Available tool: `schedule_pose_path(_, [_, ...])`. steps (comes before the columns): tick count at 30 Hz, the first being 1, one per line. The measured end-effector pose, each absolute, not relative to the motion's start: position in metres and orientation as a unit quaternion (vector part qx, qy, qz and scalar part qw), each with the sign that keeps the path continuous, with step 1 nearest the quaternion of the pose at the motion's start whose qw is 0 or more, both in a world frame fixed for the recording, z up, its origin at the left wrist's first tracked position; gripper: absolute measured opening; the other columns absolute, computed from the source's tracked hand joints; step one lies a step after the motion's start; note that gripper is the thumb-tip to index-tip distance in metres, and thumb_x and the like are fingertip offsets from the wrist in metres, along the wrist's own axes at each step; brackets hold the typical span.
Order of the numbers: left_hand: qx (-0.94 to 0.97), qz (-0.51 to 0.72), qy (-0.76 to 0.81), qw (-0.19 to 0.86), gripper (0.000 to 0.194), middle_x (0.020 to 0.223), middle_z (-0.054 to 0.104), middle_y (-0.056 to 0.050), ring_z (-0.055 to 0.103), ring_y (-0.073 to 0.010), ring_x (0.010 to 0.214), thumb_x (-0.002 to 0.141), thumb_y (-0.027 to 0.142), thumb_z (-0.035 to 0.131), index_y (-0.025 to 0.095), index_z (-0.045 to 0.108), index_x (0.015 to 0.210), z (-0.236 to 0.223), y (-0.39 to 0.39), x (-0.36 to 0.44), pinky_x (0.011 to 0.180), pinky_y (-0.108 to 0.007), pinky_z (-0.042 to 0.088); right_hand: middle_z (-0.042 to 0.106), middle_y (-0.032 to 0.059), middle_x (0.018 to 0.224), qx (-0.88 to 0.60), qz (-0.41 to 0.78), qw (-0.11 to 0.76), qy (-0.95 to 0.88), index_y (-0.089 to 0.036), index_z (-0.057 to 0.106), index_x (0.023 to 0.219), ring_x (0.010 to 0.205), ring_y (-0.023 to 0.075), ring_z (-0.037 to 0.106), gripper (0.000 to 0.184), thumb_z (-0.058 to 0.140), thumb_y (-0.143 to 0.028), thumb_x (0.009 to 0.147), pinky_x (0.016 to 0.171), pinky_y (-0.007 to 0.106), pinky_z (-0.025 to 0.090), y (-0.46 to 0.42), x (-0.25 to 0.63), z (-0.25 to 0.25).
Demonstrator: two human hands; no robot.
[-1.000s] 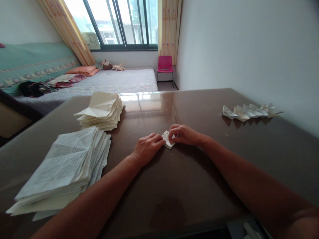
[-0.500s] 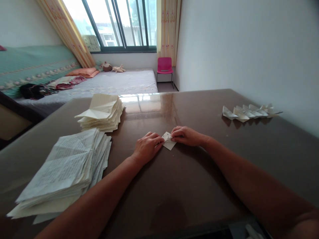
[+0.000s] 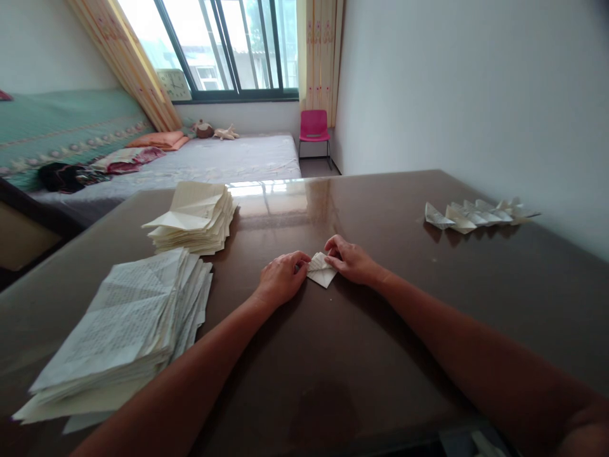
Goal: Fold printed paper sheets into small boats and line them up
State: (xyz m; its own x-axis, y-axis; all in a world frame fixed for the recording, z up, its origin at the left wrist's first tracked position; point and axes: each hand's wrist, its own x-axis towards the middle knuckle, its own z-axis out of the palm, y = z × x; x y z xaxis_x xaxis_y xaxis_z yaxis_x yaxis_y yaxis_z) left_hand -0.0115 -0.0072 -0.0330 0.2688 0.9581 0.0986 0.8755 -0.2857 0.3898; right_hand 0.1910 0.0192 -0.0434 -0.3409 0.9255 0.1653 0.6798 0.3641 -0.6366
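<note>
Curling the left hand [image 3: 281,278] narrowly at the left corner of the small folded paper [image 3: 323,276], not showing whether pinching or pressing. Holding the right hand [image 3: 354,261] slightly parted, with thumb at the right side. Seeming light, crisp, easily creased, best taking fingertips at the side corners. Lying on the brown table [image 3: 295,362], between paper stacks [image 3: 121,311] and folded pieces [image 3: 484,216]

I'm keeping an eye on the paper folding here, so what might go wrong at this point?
The small folded paper lies between the left hand and right hand; uneven pressure could skew its creases. The left forearm passes close by the stack of written sheets, whose edges are uneven, so a brush might shift some. Contact there is unclear.
</note>
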Motion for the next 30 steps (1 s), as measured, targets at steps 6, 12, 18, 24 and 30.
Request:
schedule_pose_path(6, [0.804,0.164,0.564,0.095,0.021,0.088,0.067,0.002,0.060,-0.0176,0.085,0.088,0.033,0.044,0.029,0.056,0.105,-0.0311,-0.0126,-0.0087,0.064,-0.027,0.039,0.065,-0.0009,0.075,-0.491,0.205,0.282,-0.798,-0.020,0.063,0.081,0.064,0.0106,0.053,0.005,0.061,-0.025,0.082,0.061,0.022,0.037,0.0201,0.1903,-0.0475])
schedule_pose_path(12, [0.799,0.158,0.573,0.094,0.017,0.088,0.066,0.001,0.060,-0.0175,0.087,0.088,0.035,0.047,0.027,0.057,0.099,-0.0317,-0.0133,-0.0077,0.067,-0.027,0.040,0.065,0.0011,0.081,-0.479,0.180,0.308,-0.802,-0.020,0.064,0.083,0.073,0.0132,0.055,0.005,0.060,-0.023,0.083,0.068,0.024,0.040,0.0218,0.1900,-0.0514])
schedule_pose_path(18, [0.796,0.151,0.576,0.107,0.021,0.091,0.065,0.001,0.060,-0.0171,0.088,0.087,0.044,0.050,0.027,0.062,0.094,-0.0313,-0.0120,-0.0083,0.067,-0.026,0.041,0.063,0.0020,0.082,-0.450,0.176,0.326,-0.813,-0.020,0.061,0.084,0.072,0.0135,0.054,0.006,0.056,-0.022,0.085,0.069,0.025,0.042,0.0222,0.1894,-0.0494])
schedule_pose_path(24, [0.795,0.123,0.586,0.098,0.028,0.095,0.063,-0.001,0.060,-0.0179,0.090,0.091,0.045,0.042,0.026,0.063,0.090,-0.0308,-0.0085,-0.0082,0.069,-0.026,0.043,0.064,0.0019,0.084,-0.440,0.187,0.310,-0.822,-0.019,0.061,0.083,0.074,0.0133,0.055,0.007,0.055,-0.020,0.085,0.070,0.024,0.041,0.0239,0.1870,-0.0511])
schedule_pose_path(30, [0.800,0.069,0.594,0.047,0.034,0.098,0.063,-0.006,0.060,-0.0209,0.093,0.094,0.043,0.035,0.022,0.060,0.090,-0.0301,-0.0071,-0.0026,0.071,-0.029,0.045,0.066,0.0026,0.085,-0.480,0.158,0.289,-0.813,-0.019,0.062,0.084,0.074,0.0139,0.057,0.008,0.054,-0.021,0.085,0.068,0.024,0.040,0.0237,0.1826,-0.0527])
